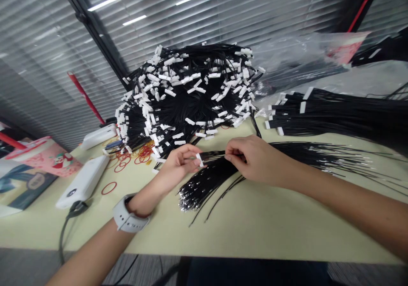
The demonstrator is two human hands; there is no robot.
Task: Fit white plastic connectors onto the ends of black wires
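Note:
My left hand (180, 162) pinches a small white connector (199, 159) between thumb and fingertips. My right hand (255, 158) is closed in a pinch on thin black wires (214, 155) that run into that connector. Both hands hover just above a loose fan of black wires with bare metal tips (204, 184) lying on the pale yellow table (255, 235). A grey smartwatch (127, 216) is on my left wrist.
A large heap of black wires with white connectors (188, 99) rises behind the hands. Another bundle (334, 111) lies at the right. Red rubber bands (134, 154), a white power bank (84, 182) with cable, a pink box (44, 156) and plastic bags (302, 60) surround them.

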